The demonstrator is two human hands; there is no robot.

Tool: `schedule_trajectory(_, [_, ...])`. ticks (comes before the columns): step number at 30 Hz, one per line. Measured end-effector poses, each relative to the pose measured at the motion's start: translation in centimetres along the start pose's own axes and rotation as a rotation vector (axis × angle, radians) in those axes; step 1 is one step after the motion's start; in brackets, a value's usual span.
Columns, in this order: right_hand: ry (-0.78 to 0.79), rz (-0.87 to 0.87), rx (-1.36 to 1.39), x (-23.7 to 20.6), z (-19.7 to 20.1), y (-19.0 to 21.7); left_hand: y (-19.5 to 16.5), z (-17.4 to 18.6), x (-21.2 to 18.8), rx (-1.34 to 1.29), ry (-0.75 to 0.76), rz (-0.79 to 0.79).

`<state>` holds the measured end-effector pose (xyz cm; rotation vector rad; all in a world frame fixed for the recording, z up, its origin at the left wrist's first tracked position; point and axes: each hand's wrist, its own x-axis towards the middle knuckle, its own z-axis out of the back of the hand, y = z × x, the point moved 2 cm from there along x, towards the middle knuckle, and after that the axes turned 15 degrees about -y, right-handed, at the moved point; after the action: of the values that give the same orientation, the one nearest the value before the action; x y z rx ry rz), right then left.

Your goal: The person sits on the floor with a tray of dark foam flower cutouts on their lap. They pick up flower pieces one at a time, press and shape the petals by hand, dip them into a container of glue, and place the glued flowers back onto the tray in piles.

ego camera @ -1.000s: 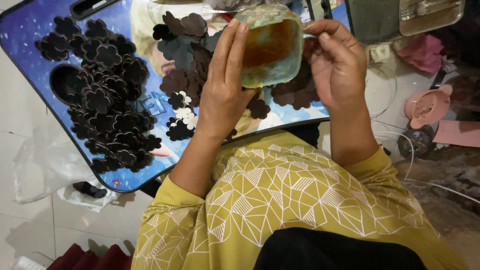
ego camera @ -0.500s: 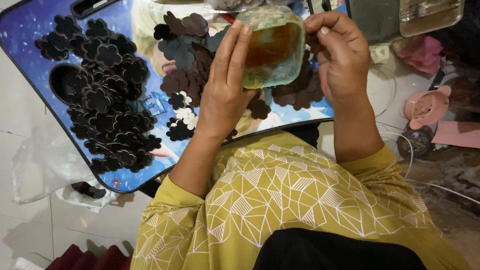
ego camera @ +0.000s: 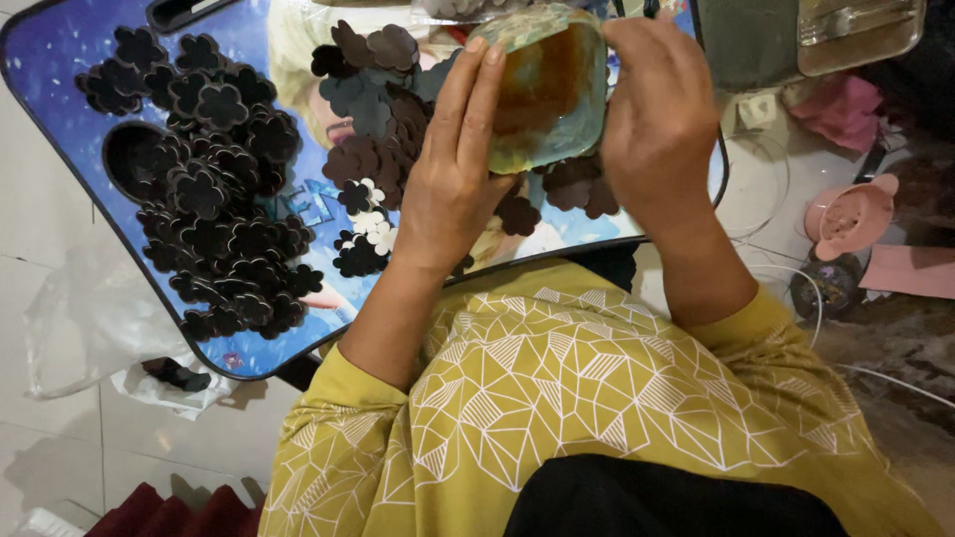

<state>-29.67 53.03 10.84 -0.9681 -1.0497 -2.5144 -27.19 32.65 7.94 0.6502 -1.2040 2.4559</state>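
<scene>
Left hand (ego camera: 453,189): fingers (ego camera: 476,85) laid flat up the near side of a clear plastic container (ego camera: 547,94), thumb hidden; they press on it and steady it.
Right hand (ego camera: 662,119): curled over the container's right edge, fingers wrapped out of sight behind it, closed on it.
Container: held up off the table (ego camera: 60,109) between both hands, near its far middle part; amber-brown contents show through the wall. Cannot tell whether a lid is on or off.
Sorted pile: dark flower-shaped cutouts (ego camera: 214,199) spread thick over the left half of the table, overlapping; looks like the bulk of the pieces already laid out.
Second group: brown flower cutouts (ego camera: 373,109) lie under and beside the hands, some overlapped by the container.
Odd pieces: a few white-centred cutouts (ego camera: 370,214) just below the left wrist, apart from the main pile.
Progress, judged: many cutouts laid out; container in hand, not set down.
Floor: clear plastic bag (ego camera: 90,328) left of the table; pink bowl (ego camera: 846,219) at right, well apart.
</scene>
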Motion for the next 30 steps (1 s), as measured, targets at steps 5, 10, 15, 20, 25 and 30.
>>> schedule_trajectory(5, [0.067,-0.782,0.704,-1.4,0.4,-4.1,-0.4,0.3,-0.4,0.013,-0.001,0.001])
schedule_trajectory(10, [0.046,-0.991,1.009,-3.0,0.4,-6.2,-0.4,0.0,-0.6,0.015,0.003,0.007])
schedule_trajectory(15, [0.011,-1.006,1.077,-2.9,0.5,-7.7,-0.5,0.1,-0.5,0.017,-0.001,-0.002])
schedule_trajectory(20, [0.034,-1.030,1.094,-3.0,0.7,-7.6,-0.5,0.1,-0.6,0.024,0.016,0.002])
schedule_trajectory(25, [0.083,-0.854,0.875,-2.0,0.2,-5.6,-0.4,-0.1,-0.4,0.018,0.012,-0.009])
schedule_trajectory(30, [0.067,-0.127,0.158,-0.6,1.4,-2.0,-0.1,-0.1,0.0,0.030,0.020,-0.029])
